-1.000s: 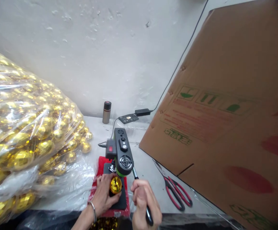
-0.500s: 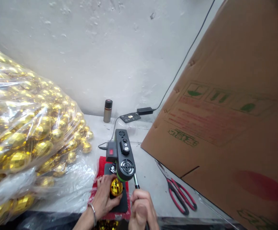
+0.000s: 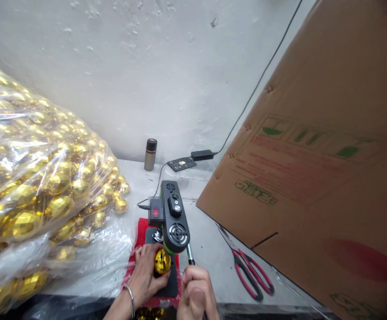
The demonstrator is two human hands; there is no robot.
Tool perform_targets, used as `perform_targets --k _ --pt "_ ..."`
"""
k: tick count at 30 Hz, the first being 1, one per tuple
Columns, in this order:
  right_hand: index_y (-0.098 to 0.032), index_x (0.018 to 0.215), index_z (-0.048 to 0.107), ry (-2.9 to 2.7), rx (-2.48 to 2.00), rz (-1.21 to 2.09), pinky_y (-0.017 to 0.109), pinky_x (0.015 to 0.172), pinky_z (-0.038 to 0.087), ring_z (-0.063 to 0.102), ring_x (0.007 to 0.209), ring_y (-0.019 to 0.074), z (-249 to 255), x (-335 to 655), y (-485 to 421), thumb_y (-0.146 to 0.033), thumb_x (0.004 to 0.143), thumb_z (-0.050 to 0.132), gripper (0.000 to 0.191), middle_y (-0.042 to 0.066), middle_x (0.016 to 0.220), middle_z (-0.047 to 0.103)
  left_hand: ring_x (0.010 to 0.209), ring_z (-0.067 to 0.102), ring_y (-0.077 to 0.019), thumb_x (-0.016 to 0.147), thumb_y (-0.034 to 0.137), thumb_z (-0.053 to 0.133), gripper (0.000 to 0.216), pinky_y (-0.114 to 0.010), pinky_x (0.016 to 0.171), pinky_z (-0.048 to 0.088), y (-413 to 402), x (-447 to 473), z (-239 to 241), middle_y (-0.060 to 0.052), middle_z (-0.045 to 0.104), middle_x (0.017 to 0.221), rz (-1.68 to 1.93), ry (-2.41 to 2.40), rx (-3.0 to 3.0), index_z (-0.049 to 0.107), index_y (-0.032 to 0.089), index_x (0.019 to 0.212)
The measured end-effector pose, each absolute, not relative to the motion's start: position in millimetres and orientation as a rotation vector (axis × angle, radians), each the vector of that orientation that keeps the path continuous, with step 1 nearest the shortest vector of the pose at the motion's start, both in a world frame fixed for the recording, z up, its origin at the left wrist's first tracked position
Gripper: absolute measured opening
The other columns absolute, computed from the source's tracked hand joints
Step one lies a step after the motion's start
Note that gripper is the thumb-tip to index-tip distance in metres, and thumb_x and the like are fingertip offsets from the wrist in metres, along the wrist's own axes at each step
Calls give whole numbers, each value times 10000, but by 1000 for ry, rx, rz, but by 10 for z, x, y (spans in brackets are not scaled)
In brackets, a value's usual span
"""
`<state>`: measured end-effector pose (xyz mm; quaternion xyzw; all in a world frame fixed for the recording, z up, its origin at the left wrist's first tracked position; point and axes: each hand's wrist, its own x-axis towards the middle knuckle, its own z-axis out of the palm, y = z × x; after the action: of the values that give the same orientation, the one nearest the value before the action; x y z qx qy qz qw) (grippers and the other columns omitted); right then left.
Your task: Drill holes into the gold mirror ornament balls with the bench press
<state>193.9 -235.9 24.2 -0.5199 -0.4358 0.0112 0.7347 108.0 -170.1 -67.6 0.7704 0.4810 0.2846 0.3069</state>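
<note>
My left hand [image 3: 145,272], with a metal bangle at the wrist, grips a gold mirrored ball [image 3: 162,261] between thumb and fingers. A small dark hole shows in the ball's top. It rests on the black base plate [image 3: 170,286] of a small bench drill press [image 3: 175,218], close under the front end of its head. My right hand [image 3: 197,291] is closed around the press's lever handle [image 3: 191,255], to the right of the ball. The drill bit is hidden under the head. A red cloth [image 3: 143,226] lies beneath the base.
A clear plastic bag of gold balls [image 3: 60,182] fills the left side. Red-and-black scissors [image 3: 251,271] lie right of the press, beside a large cardboard box [image 3: 313,178]. Behind stand a spray can [image 3: 150,155] and a power adapter [image 3: 202,154] with its cable.
Almost nothing differs. The right hand and lever have shifted very slightly, and the left hand keeps its hold on the ball.
</note>
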Motion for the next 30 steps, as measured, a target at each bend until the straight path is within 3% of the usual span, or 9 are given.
perform_targets --k 8,14,26,30 --pt "-198 628 407 -1033 -1078 -119 243 626 384 453 591 74 102 2024 -2259 -283 1069 381 450 -55 668 484 966 633 -307 723 240 674 398 -484 920 440 -1699 1096 -741 -75 680 983 815 1280 2057 618 204 1115" --pt "-214 631 390 -1086 -1021 -225 249 780 474 444 579 79 29 2091 -2188 -238 1059 368 429 -61 661 470 973 648 -308 711 236 684 422 -479 920 443 -1699 1101 -785 -67 693 994 864 1276 2053 622 215 1128" --pt "-218 661 426 -1154 -976 -208 267 688 452 474 581 98 -143 2100 -2196 -242 1060 356 406 -40 666 493 1034 650 -327 715 275 693 486 -495 948 442 -1687 1089 -765 -94 724 1079 881 1259 2027 624 221 1194" --pt "-223 693 432 -1120 -961 -228 314 791 464 501 612 111 -292 2075 -2171 -188 1052 327 375 -35 687 508 1033 654 -332 720 305 701 489 -508 954 449 -1697 1090 -781 -100 723 1079 890 1272 2026 631 206 1193"
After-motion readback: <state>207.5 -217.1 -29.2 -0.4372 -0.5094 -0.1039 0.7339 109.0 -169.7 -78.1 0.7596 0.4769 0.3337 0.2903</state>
